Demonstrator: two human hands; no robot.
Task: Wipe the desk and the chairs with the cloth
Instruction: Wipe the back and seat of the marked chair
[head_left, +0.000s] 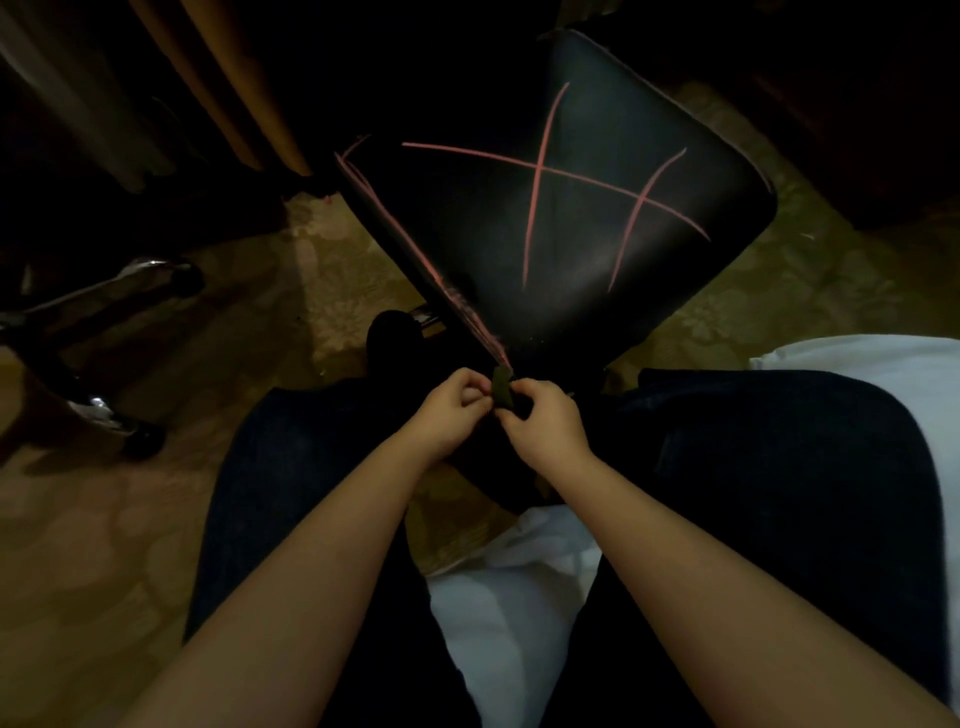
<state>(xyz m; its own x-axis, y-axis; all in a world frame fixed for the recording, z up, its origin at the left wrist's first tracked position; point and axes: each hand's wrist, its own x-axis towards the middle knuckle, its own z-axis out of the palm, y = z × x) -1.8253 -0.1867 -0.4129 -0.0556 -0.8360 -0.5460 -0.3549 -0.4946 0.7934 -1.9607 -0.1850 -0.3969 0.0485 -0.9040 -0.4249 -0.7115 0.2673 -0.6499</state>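
Fingers (474, 388) of the left hand (452, 413) and right hand (545, 423) are curled, pinching a small dark cloth (503, 391) between them. It sits at the near corner of a black chair (597, 249) marked with pink lines (540, 166), above patterned carpet (291, 291).

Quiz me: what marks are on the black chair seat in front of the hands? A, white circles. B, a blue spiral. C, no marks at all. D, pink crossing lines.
D: pink lines cross one another over the black chair seat, just beyond the left hand and right hand, which both pinch a small dark cloth.
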